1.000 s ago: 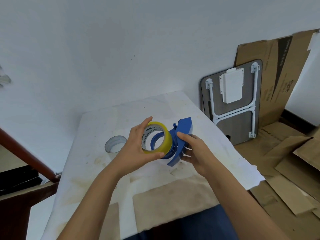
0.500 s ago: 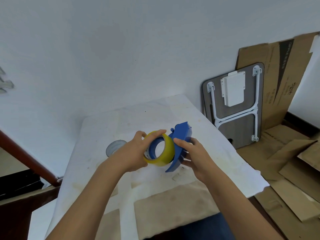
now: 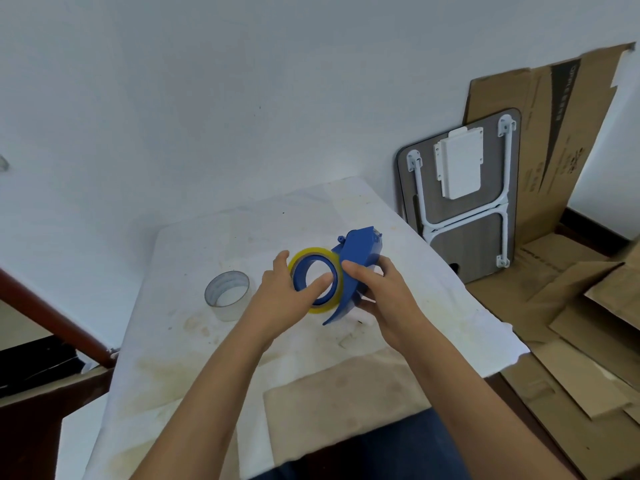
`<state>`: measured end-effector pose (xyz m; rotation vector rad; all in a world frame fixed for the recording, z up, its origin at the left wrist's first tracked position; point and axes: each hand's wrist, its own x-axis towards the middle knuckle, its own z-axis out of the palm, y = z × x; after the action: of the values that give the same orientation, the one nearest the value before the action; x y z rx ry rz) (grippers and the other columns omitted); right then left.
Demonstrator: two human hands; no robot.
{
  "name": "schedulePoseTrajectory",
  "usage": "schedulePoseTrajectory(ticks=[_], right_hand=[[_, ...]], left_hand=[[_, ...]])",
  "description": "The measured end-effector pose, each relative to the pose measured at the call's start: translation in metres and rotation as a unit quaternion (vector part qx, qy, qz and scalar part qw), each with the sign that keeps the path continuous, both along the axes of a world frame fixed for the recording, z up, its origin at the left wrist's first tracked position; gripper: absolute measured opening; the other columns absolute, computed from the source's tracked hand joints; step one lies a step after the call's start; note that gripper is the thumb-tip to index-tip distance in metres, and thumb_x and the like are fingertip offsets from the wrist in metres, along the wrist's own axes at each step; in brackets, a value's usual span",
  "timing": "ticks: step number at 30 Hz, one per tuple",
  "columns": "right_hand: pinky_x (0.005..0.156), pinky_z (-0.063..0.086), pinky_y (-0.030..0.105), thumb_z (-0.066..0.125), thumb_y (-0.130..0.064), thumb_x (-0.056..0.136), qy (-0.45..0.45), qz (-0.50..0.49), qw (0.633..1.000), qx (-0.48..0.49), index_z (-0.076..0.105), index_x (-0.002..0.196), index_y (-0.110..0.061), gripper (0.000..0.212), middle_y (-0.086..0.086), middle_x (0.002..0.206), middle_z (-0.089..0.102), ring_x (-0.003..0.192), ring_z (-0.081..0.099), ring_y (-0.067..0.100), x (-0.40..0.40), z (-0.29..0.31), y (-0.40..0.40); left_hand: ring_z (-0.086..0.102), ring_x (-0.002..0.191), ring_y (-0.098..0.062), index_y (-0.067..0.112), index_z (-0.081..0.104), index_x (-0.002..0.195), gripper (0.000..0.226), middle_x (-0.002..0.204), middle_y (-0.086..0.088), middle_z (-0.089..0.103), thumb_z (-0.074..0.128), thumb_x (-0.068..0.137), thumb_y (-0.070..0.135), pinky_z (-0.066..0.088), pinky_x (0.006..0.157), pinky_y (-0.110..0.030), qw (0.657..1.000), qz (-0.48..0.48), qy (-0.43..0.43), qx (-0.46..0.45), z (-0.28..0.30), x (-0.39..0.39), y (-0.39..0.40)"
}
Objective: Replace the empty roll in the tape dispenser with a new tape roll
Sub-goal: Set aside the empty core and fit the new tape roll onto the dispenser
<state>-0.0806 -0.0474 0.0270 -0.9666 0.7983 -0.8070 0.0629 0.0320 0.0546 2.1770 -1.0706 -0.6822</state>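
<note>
Left hand (image 3: 282, 299) presses yellow tape roll (image 3: 318, 308) onto blue dispenser (image 3: 360, 258) held by right hand (image 3: 384, 299).

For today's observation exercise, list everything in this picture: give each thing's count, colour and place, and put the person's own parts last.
Tape dispenser: one, blue, held above the table.
New tape roll: one, yellow, around the dispenser's hub.
Empty roll: one, clear-grey, on the table, left of the hands.
Table: one, white stained cover.
Folding table: one, grey with white legs, against the wall.
Cardboard: several brown sheets, right side.
Left hand: on the roll.
Right hand: holding the dispenser.
</note>
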Motion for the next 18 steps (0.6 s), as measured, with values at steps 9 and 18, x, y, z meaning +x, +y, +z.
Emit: schedulePoseTrajectory(ticks=[9,18], right_hand=[[0.077,0.059,0.029,0.075,-0.018,0.082,-0.019,0.002,0.999,-0.044,0.055,0.123,-0.017,0.046,0.009,0.111,0.072,0.095,0.072,0.023,-0.005,0.0,0.0],[0.083,0.059,0.029,0.077,-0.023,0.08,0.006,0.02,0.995,-0.096,0.056,0.113,-0.029,0.039,0.006,0.111,0.072,0.101,0.071,0.022,-0.004,-0.003,0.003]], left_hand=[[0.06,0.112,-0.026,0.019,0.039,0.138,0.085,0.128,-0.007,0.056,0.062,0.076,0.073,0.056,0.091,-0.043,0.999,0.006,-0.042,-0.03,-0.006,-0.014,-0.008],[0.06,0.114,-0.021,0.024,0.04,0.139,0.074,0.13,-0.001,0.058,0.069,0.081,0.059,0.056,0.093,-0.04,0.997,0.025,0.006,-0.074,-0.007,-0.009,-0.001]])
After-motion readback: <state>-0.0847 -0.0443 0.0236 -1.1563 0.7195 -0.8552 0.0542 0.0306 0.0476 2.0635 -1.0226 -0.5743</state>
